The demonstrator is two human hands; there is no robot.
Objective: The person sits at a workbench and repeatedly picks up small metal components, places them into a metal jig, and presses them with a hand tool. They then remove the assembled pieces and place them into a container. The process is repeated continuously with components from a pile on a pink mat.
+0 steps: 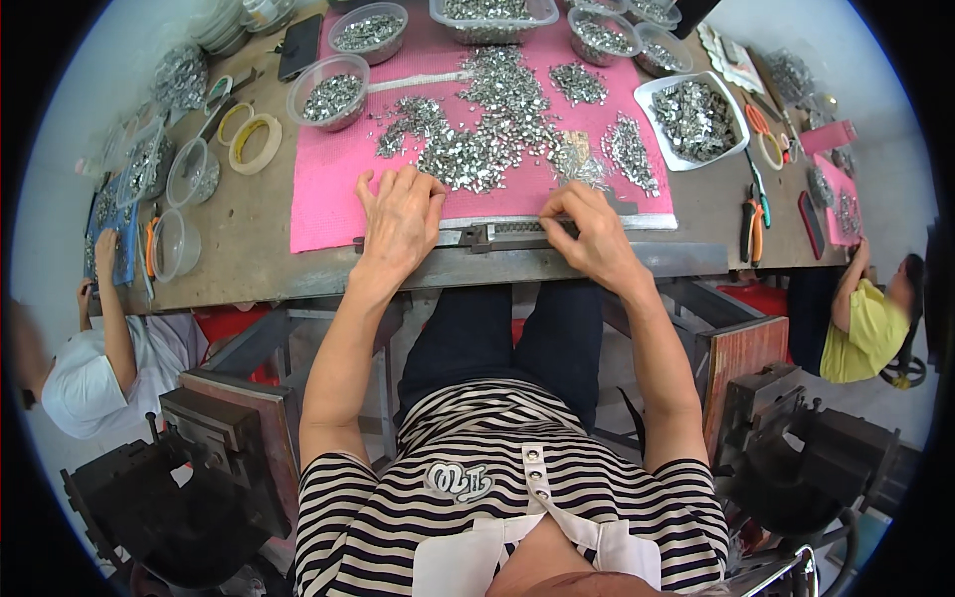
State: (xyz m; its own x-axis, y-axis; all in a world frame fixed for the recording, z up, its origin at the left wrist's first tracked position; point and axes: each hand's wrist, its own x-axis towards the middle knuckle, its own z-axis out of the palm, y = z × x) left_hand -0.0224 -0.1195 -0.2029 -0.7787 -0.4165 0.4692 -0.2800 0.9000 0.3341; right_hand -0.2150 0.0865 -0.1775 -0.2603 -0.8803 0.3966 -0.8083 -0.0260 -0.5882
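Note:
On the near edge of a pink mat (328,184), my left hand (400,221) rests with its fingers curled downward. Its fingertips are hidden, so anything inside them does not show. My right hand (589,231) has thumb and forefinger drawn together at a narrow dark metal strip fixture (484,237); what they grip is too small to make out. This fixture lies along the table's front edge between both hands, with a toothed or linked stretch near my right fingers. Just beyond spreads a loose heap of small shiny metal pieces (487,139), with smaller piles to its right.
Clear tubs of metal pieces (333,95) line the mat's far side. A white tray (738,124) holds larger pieces at right. Tape rolls (256,144) lie left, orange-handled pliers (753,224) right. One person (109,373) works at far left, another (863,323) at far right.

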